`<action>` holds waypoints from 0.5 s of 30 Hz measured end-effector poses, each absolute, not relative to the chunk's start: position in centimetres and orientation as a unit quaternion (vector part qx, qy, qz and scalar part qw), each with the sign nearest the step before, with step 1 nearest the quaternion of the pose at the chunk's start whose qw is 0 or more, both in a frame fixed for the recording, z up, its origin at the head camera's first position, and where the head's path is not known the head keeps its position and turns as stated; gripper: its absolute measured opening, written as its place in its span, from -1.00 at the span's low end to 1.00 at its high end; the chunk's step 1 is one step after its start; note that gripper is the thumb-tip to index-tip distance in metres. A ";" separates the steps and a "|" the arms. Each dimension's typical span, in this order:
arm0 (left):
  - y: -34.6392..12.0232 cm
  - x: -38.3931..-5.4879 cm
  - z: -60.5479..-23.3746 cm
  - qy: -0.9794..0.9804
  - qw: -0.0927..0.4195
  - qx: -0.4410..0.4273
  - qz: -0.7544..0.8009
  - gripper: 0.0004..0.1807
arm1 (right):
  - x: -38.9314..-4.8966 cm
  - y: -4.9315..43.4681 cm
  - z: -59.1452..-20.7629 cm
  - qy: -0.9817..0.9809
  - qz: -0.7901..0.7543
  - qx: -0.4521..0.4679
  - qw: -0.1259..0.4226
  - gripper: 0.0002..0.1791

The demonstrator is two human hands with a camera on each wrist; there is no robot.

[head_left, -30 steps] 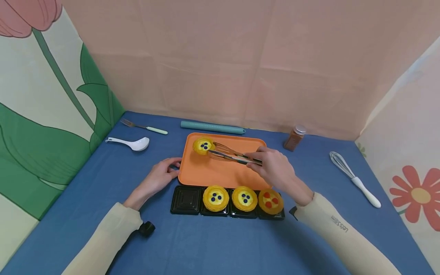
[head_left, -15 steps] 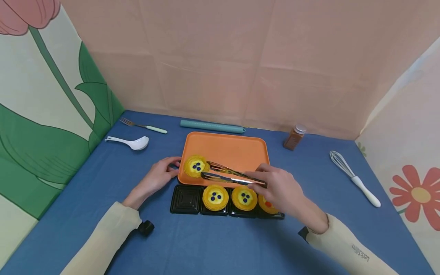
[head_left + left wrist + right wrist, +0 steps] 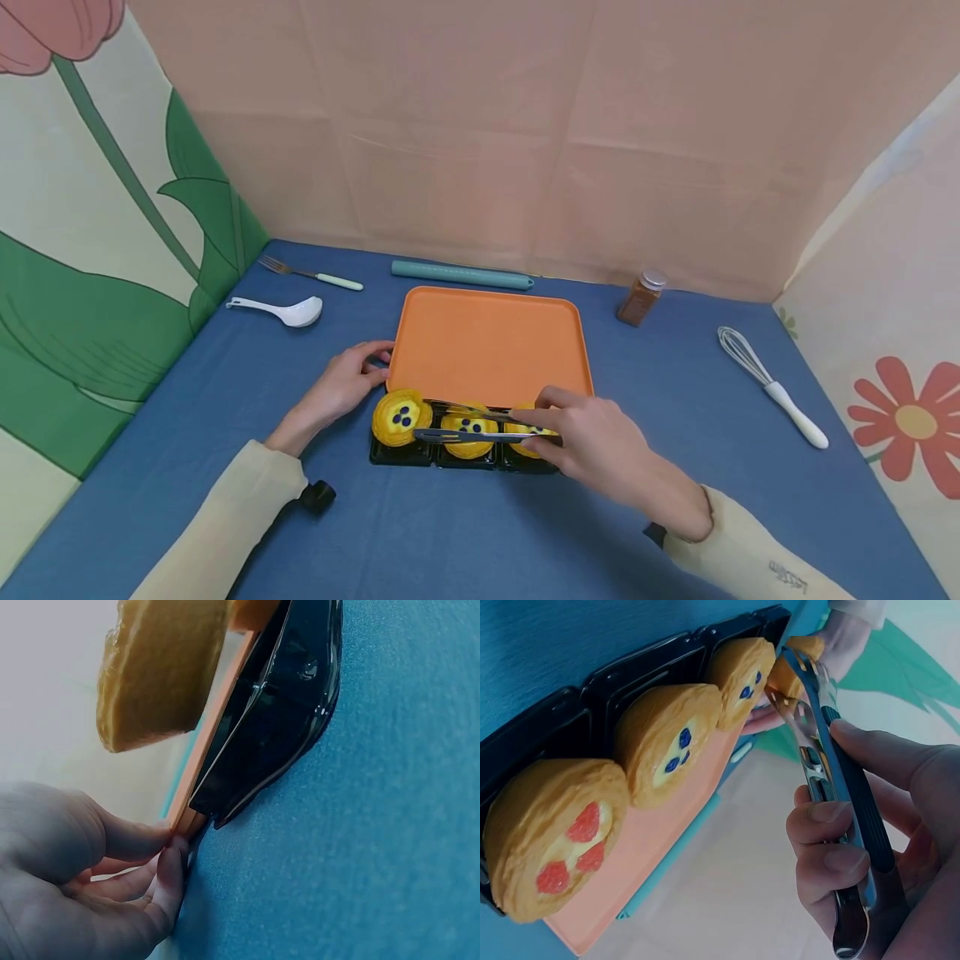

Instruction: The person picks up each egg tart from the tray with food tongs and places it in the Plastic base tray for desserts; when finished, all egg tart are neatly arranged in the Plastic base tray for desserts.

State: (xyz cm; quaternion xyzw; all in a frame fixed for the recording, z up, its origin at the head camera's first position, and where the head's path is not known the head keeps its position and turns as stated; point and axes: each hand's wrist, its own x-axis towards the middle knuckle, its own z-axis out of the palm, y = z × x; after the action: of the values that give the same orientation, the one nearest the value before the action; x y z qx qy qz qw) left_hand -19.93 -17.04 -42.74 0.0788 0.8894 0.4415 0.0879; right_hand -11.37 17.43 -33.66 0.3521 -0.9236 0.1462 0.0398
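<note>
My right hand (image 3: pixel 607 450) grips metal tongs with dark handles (image 3: pixel 862 802). Between their tips hangs an egg tart with blue berries (image 3: pixel 400 417), over the left end compartment of a black four-part box (image 3: pixel 397 456). In the left wrist view that tart (image 3: pixel 161 675) shows raised above the box. Two more blueberry tarts, the nearer one (image 3: pixel 675 750) plain in the right wrist view, sit in the box. A red-topped tart (image 3: pixel 570 847) fills its far right compartment, hidden behind my right hand in the head view. My left hand (image 3: pixel 347 382) pinches the left edge of an orange tray (image 3: pixel 491 342).
Behind the tray lies a teal rod (image 3: pixel 461 275). A white ladle (image 3: pixel 288 312) and a fork (image 3: pixel 322 277) lie at the back left. A brown-filled shaker jar (image 3: pixel 641 298) stands at the back right, and a white whisk (image 3: pixel 772 386) lies farther right.
The tongs have carried the blueberry tart from the orange tray's upper left toward me, out over the box's left compartment. My left hand stays at the tray's edge.
</note>
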 end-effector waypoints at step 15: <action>-17.1 -19.8 -42.8 0.886 0.085 0.083 0.449 -0.50 | -11.1 16.7 -33.5 -0.922 0.103 0.370 0.052 -0.60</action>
State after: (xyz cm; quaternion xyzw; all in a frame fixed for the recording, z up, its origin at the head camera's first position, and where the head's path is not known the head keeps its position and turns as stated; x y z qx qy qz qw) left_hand -19.75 -17.13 -42.76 0.0828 0.8857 0.4489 0.0848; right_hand -11.13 16.72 -33.50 0.3698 -0.9219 0.1027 0.0522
